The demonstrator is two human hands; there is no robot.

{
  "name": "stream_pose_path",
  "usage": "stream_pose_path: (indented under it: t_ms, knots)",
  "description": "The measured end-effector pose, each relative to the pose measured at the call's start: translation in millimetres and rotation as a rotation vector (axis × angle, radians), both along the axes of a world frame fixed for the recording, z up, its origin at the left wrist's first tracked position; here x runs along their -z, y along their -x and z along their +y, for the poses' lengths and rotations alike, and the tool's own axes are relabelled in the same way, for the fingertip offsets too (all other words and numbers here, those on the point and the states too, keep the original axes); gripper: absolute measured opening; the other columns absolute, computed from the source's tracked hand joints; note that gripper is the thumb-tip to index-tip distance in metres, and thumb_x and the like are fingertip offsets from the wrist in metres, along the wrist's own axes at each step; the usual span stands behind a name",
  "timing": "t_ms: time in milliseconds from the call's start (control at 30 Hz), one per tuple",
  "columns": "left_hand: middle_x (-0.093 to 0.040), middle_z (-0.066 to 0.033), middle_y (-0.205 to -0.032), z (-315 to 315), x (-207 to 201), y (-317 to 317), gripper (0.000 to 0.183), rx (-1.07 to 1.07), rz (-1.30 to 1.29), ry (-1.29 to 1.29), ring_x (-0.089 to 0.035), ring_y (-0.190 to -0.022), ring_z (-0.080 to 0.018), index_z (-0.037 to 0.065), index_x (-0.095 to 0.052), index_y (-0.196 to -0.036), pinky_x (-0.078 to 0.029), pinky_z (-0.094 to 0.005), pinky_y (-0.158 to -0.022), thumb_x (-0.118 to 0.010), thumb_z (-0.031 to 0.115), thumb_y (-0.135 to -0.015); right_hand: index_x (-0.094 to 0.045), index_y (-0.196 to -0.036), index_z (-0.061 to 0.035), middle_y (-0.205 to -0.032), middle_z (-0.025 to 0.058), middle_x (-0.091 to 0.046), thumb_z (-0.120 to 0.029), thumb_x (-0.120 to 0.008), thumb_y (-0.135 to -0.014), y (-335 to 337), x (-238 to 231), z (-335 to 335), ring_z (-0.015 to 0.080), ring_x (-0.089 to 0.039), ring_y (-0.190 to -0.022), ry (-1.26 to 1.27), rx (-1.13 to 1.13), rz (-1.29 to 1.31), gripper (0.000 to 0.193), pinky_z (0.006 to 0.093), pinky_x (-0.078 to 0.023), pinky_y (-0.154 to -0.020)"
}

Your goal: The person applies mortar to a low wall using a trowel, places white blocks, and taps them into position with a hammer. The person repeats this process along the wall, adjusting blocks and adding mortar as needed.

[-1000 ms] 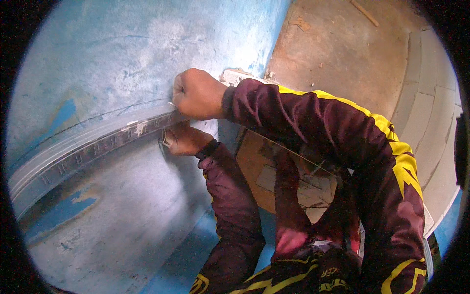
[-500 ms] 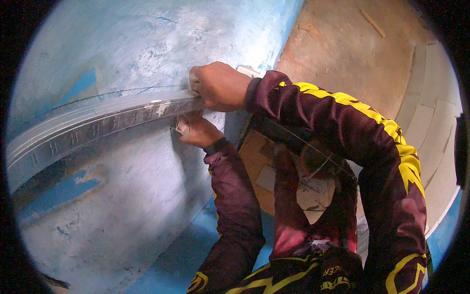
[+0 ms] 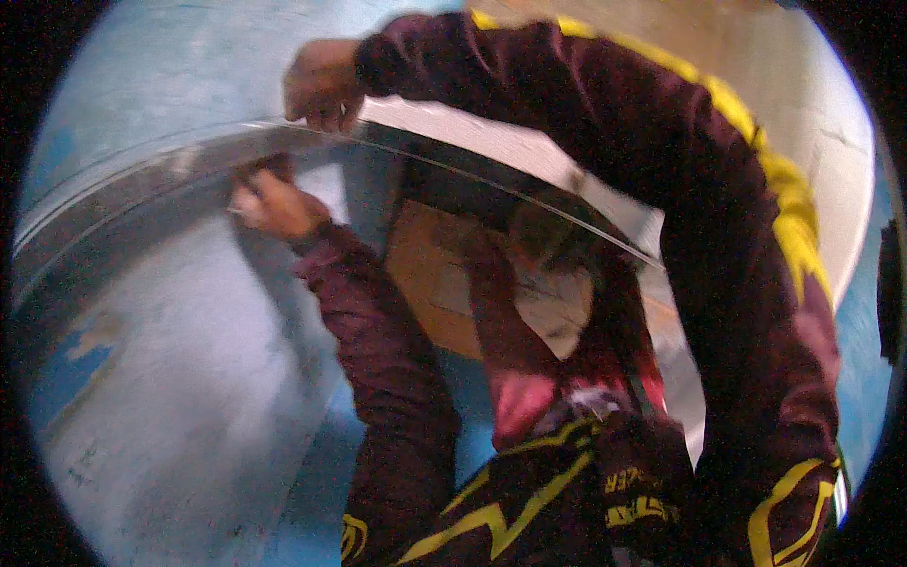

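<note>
A long grey metal channel [image 3: 142, 184] with a row of slots runs along a blue-and-white patchy wall, curving in from the left. Above its right end is my right hand [image 3: 324, 87], fingers curled down and closed at the channel's upper edge; what they grip is hidden. From just under these fingers a thin pale line, like a cord [image 3: 501, 187], stretches down to the right. My left hand [image 3: 279, 201] is below the channel, its fingers bent together around something small and whitish, too blurred to name.
Beneath my arms, a brown floor [image 3: 430, 274] with pale flat pieces lies around my legs [image 3: 520, 378]. A dark band [image 3: 463, 180] passes behind the cord. Pale boards [image 3: 831, 161] line the right side, with blue surface [image 3: 864, 331] beyond them.
Both hands have shifted left in the picture, and my right hand also sits higher. The whole view has moved and blurred. More of the thin line now shows right of my right hand.
</note>
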State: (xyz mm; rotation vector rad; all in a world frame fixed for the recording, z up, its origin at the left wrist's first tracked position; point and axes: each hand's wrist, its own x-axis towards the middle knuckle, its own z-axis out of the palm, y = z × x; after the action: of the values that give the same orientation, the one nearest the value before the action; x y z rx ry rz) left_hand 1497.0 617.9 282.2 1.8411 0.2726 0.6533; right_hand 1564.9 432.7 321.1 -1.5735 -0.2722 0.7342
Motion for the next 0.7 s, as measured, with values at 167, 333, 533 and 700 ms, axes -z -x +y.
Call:
stream_pose_path:
  t_ms: [167, 333, 533, 700]
  knots:
    - [-0.063, -0.0218, -0.118, 6.5, 5.5, -7.4, 0.027, 0.258, -0.084, 0.141, -0.059, -0.107, -0.0377, 0.003, -0.068, -0.109, -0.048, -0.0476, -0.093, -0.073, 0.015, -0.085, -0.069, -0.095, -0.0057, -0.080, 0.0109, -0.071, -0.025, -0.066, -0.089, 56.1, -24.1, -103.6, 0.0286, -0.070, -0.071, 0.439, -0.234, -0.171, 0.020, 0.0450, -0.057, -0.059]
    - [-0.063, -0.0216, -0.119, 19.9, 14.0, -10.2, 0.034, 0.366, -0.075, 0.267, -0.056, -0.115, -0.0374, 0.001, -0.065, -0.117, -0.045, -0.0479, -0.099, -0.072, 0.011, -0.086, -0.069, -0.097, -0.0069, -0.083, 0.0149, -0.072, -0.024, -0.069, -0.086, 175.1, -96.2, -167.9, 0.0342, -0.071, -0.074, 0.888, -0.181, -0.564, 0.021, 0.0467, -0.058, -0.063]
    - [-0.059, -0.0185, -0.130, 37.1, 29.0, -6.6, 0.036, 0.475, -0.023, -0.052, -0.056, -0.121, -0.0352, -0.002, -0.060, -0.125, -0.047, -0.0452, -0.104, -0.058, 0.020, -0.097, -0.066, -0.100, -0.0074, -0.092, 0.0165, -0.070, -0.012, -0.068, -0.079, 294.0, -118.1, -114.6, 0.0408, -0.067, -0.090, 0.915, 0.369, -0.356, 0.022, 0.0468, -0.054, -0.080]
    - [-0.054, -0.0193, -0.140, 0.4, 16.6, 90.6, 0.053, 0.465, 0.298, 0.299, -0.055, -0.128, -0.0360, -0.005, -0.048, -0.138, -0.046, -0.0437, -0.109, -0.062, 0.029, -0.099, -0.061, -0.096, -0.0091, -0.084, 0.0155, -0.064, -0.019, -0.066, -0.078, 373.1, -72.3, -28.6, 0.0402, -0.064, -0.083, 0.449, 0.739, -0.537, 0.021, 0.0505, -0.051, -0.070]
